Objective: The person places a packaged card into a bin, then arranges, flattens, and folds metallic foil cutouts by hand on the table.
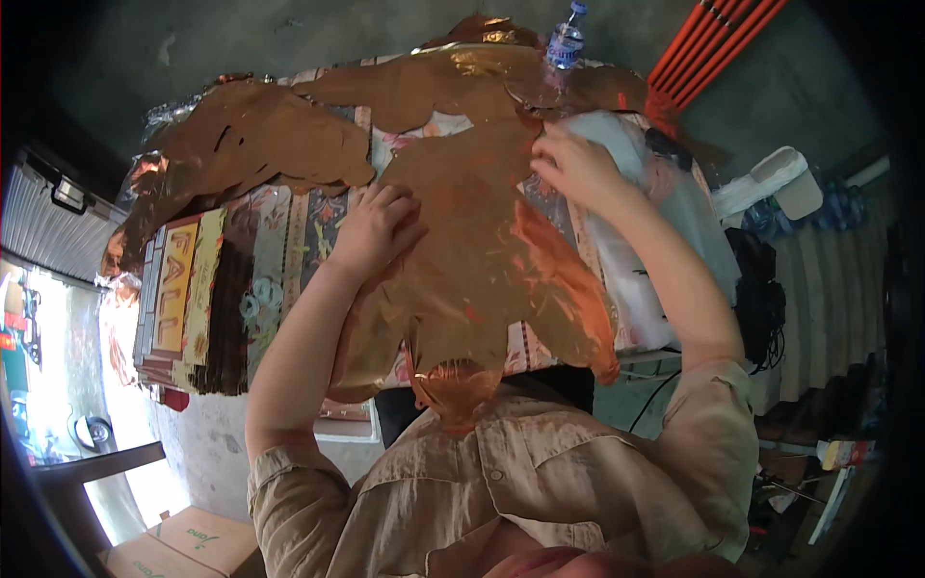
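Foil sheet [453, 222], copper-brown and wavy-edged, lay flat across the flower-patterned bench [270, 241], left hand [374, 229] curled at one edge and right hand [580, 171] at the other, seemingly steadying it; whether either pinched it could not be told

Creased tan shirt [438, 491], perhaps short-sleeved

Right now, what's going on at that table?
A person is handling a flat copper-brown foil sheet, possibly a deflated balloon, spread across a table. The left hand rests on its left edge; the right hand is at its far right edge, its grip unclear. More brown foil lies beyond and to the left, near a stack marked FALL; a water bottle stands at the far side.
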`<state>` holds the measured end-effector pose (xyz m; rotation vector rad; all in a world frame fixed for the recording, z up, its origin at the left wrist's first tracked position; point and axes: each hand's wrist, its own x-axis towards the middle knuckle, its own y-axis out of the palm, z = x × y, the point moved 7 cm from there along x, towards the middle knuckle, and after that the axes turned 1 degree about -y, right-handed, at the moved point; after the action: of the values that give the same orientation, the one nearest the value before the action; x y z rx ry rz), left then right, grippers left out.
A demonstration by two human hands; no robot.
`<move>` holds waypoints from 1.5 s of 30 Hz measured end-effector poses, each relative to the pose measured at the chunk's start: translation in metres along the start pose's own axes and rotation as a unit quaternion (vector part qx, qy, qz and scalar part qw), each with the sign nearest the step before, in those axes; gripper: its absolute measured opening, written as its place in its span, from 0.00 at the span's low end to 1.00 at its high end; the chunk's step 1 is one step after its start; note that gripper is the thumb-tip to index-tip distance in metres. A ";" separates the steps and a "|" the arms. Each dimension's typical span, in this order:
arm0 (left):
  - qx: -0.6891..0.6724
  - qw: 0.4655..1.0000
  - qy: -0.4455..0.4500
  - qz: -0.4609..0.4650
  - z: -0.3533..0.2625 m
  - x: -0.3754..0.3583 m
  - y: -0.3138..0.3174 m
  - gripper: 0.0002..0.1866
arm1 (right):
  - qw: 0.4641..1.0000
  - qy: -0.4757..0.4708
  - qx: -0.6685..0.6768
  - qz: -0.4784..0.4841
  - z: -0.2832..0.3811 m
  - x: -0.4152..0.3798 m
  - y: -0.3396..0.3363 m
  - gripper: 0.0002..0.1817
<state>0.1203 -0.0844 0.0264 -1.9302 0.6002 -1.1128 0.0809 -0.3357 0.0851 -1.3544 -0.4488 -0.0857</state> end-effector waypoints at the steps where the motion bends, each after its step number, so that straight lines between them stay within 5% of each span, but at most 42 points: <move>1: -0.002 1.000 0.001 0.001 0.000 0.000 0.001 0.16 | 0.998 0.030 -0.044 0.027 -0.023 0.018 0.010 0.11; 12: -0.009 1.000 -0.020 0.015 -0.003 0.002 -0.005 0.18 | 0.966 0.195 -0.152 0.069 -0.130 0.113 0.098 0.13; 15: -0.014 0.999 -0.035 0.028 -0.001 0.002 -0.004 0.17 | 0.970 0.199 -0.140 0.023 -0.147 0.118 0.093 0.14; 17: -0.011 0.999 -0.036 0.024 -0.001 0.002 -0.003 0.17 | 0.962 0.274 -0.013 0.009 -0.166 0.115 0.085 0.15; 18: -0.004 0.999 -0.036 0.021 -0.001 0.002 -0.003 0.17 | 0.958 0.275 0.073 0.013 -0.179 0.119 0.092 0.14; 21: -0.010 0.999 -0.041 0.027 -0.001 0.003 -0.004 0.16 | 0.966 0.248 0.029 -0.073 -0.183 0.119 0.075 0.14; 25: -0.019 0.999 -0.044 0.023 0.000 0.002 -0.004 0.16 | 0.990 0.138 0.004 0.011 -0.155 0.119 0.069 0.09; 29: -0.016 0.999 -0.045 0.024 -0.001 0.003 -0.004 0.16 | 0.991 0.127 -0.024 -0.034 -0.154 0.116 0.072 0.12; 31: -0.017 0.999 -0.042 0.022 -0.001 0.003 -0.004 0.16 | 0.986 -0.028 -0.112 -0.121 -0.124 0.112 0.058 0.18; 34: -0.022 0.998 -0.047 0.029 -0.001 0.003 -0.003 0.16 | 0.991 0.043 -0.126 0.001 -0.111 0.113 0.051 0.16; 38: -0.020 0.999 -0.043 0.027 -0.002 0.003 -0.003 0.17 | 0.993 -0.006 -0.118 -0.001 -0.140 0.115 0.071 0.15; 42: -0.014 0.999 -0.040 0.025 0.000 0.003 -0.003 0.17 | 0.989 0.122 -0.003 -0.081 -0.146 0.111 0.050 0.08; 45: -0.011 0.999 -0.043 0.032 0.000 0.003 -0.002 0.17 | 0.980 0.161 0.017 -0.119 -0.148 0.107 0.039 0.16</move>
<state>0.1216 -0.0850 0.0295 -1.9545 0.6245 -0.9821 0.2291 -0.4471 0.0662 -1.2212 -0.3342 -0.4868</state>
